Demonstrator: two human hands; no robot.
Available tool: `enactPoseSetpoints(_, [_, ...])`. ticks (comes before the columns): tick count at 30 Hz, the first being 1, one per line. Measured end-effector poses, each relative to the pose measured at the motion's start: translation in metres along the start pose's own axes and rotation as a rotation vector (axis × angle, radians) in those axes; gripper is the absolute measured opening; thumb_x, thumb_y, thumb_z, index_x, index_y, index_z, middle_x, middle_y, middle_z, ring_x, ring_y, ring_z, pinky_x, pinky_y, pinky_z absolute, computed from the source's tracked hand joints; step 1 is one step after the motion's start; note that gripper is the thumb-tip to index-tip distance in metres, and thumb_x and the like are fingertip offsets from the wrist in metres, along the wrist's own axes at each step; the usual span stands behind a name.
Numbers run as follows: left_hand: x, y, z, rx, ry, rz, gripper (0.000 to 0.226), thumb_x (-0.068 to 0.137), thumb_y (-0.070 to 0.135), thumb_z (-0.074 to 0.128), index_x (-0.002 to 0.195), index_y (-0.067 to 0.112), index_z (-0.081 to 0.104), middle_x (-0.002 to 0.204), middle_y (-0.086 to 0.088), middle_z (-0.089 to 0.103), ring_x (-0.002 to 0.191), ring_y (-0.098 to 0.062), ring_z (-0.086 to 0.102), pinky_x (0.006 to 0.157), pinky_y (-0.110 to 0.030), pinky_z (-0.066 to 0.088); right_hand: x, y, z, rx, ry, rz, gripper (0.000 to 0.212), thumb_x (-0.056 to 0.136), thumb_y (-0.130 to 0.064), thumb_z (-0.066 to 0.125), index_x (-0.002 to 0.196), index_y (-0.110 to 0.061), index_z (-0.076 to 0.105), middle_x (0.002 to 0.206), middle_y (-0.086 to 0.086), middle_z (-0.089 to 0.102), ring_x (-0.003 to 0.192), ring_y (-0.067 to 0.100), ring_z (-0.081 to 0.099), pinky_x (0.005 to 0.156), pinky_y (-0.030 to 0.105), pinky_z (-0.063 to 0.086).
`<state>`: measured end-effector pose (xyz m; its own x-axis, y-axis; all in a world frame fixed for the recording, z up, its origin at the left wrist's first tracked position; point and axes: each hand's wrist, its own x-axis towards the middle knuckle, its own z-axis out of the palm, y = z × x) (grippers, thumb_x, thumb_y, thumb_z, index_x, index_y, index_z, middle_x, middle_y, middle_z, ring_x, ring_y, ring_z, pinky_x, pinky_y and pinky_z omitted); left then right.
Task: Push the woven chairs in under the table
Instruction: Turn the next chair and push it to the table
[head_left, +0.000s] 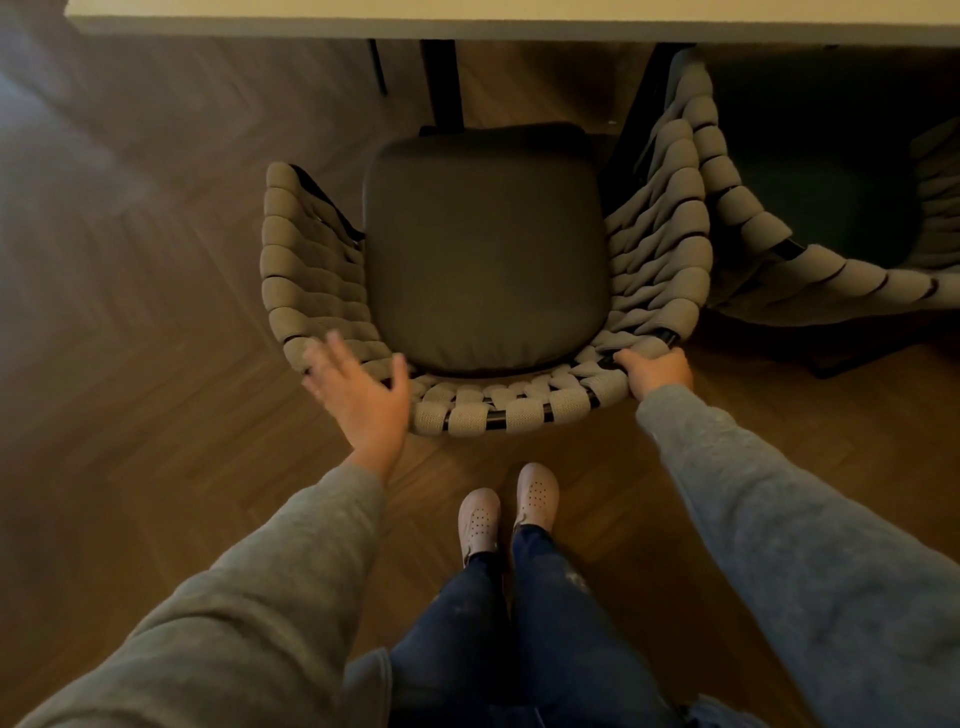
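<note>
The woven chair (485, 291) is standing on the wooden floor (130, 312) in the middle of the scene, well short of being tucked in. Its open front is facing far, toward the pale surface (519, 21), and only the far edge of its seat is reaching the dark legs (441, 83) below that edge. Its curved back rim (498, 410) is lying nearest the person, running left to right, so the push is likely going straight away from the body, toward the far side.

The right hand (657, 371) is grasping the right corner of that rim, fingers curled over the weave. The left hand (358, 389) is released, fingers spread and holding nothing, and is sitting just beside the left corner; whether it is touching the weave is unclear through the blur. Both hands are lying on the near side of the chair.

A second woven chair (727, 197) is sitting just to the right, angled, its side close against the first, and partly under the surface.
</note>
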<state>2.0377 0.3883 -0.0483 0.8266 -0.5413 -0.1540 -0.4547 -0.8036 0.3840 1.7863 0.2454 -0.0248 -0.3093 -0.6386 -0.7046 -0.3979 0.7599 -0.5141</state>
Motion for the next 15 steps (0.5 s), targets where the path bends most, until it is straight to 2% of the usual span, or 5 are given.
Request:
enactPoseSetpoints(2, [-0.005,-0.001,-0.002,0.129,-0.309,0.593,0.095,0.080,0.076,0.043,0.152,0.018,0.022,0.156,-0.009,0.027,0.146,-0.027,0.018,0.120,-0.044,0.012,0.004,-0.001,-0.002,-0.024,-0.008,-0.016,0.067,0.089,-0.026,0.068,0.145,-0.012,0.034,0.141,0.016,0.046,0.126,0.036,0.048,0.097,0.044,0.046])
enactPoseSetpoints(4, [-0.001,0.000,0.000,0.439,-0.623,0.920,0.098,0.074,0.084,0.041,0.150,0.024,0.027,0.147,-0.004,0.044,0.138,-0.024,0.037,0.114,-0.040,0.029,0.006,-0.001,-0.002,-0.035,-0.010,-0.015,0.067,0.089,-0.026,0.068,0.145,-0.011,0.035,0.140,0.016,0.047,0.126,0.036,0.049,0.099,0.045,0.045])
enactPoseSetpoints(6, [0.005,0.003,0.002,0.592,-0.610,0.985,0.074,0.085,0.064,0.053,0.146,0.027,0.035,0.133,0.000,0.057,0.119,-0.020,0.056,0.095,-0.034,0.047,0.008,0.000,-0.003,-0.039,-0.016,-0.013,0.066,0.089,-0.026,0.068,0.144,-0.011,0.036,0.139,0.016,0.048,0.125,0.036,0.049,0.101,0.046,0.044])
enactPoseSetpoints(9, [0.001,0.005,0.011,0.570,-0.488,0.997,0.040,0.093,0.038,0.053,0.130,0.023,0.053,0.115,0.000,0.066,0.098,-0.018,0.064,0.079,-0.031,0.052,0.012,-0.003,-0.003,-0.021,-0.035,-0.032,0.068,0.087,-0.025,0.069,0.145,-0.012,0.036,0.139,0.015,0.049,0.125,0.036,0.050,0.103,0.049,0.045])
enactPoseSetpoints(15, [0.013,0.015,0.013,0.554,-0.435,0.947,0.036,0.094,0.036,0.053,0.126,0.021,0.057,0.111,0.000,0.068,0.099,-0.019,0.065,0.077,-0.031,0.050,0.030,-0.033,0.005,-0.024,-0.100,-0.104,0.068,0.087,-0.026,0.069,0.145,-0.014,0.036,0.140,0.014,0.048,0.125,0.035,0.050,0.102,0.047,0.045])
